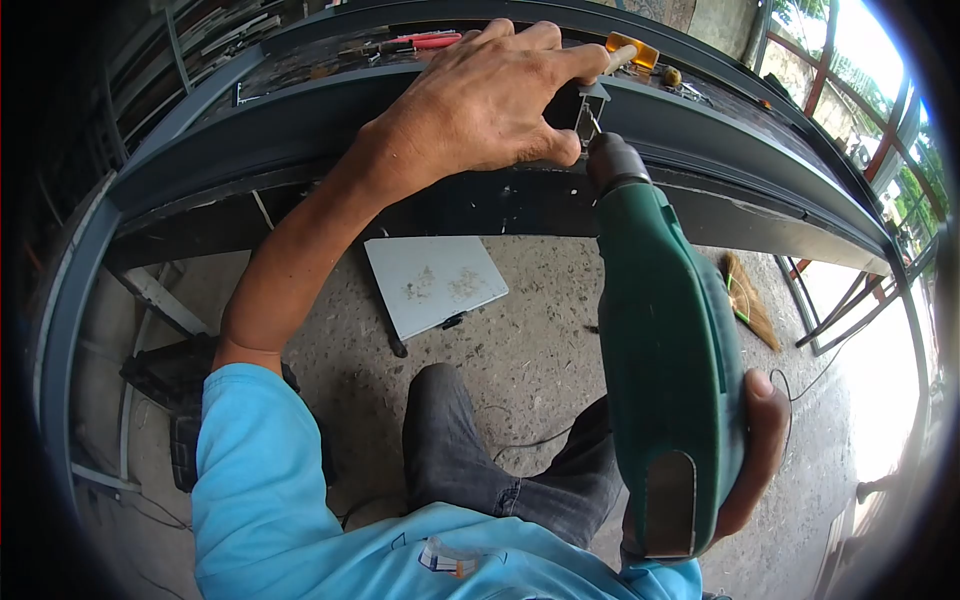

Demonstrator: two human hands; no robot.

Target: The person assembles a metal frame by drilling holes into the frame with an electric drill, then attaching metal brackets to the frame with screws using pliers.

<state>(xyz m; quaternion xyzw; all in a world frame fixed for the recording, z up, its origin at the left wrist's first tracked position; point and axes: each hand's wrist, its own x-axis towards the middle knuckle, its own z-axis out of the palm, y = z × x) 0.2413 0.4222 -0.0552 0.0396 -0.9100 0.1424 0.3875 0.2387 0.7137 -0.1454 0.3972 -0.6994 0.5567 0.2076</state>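
Observation:
My right hand (762, 445) is wrapped around the grip of a green power drill (665, 320), which points forward and away from my body. The bit in its dark chuck (615, 160) reaches into a small metal channel piece (594, 100) at the grey metal frame bar (720, 145). Over that bar lies my left hand (490, 95), fingers bent across the top and thumb low at the front, gripping the channel piece between thumb and forefinger. Much of the drill's handle is hidden behind its body.
Behind the bar lie red-handled pliers (432, 41), a yellow-handled tool (635, 50) and small metal parts. Below, a pale flat panel (440, 282) rests on the speckled concrete floor (545, 300). A straw broom (750, 305) is at the right, near a thin cable.

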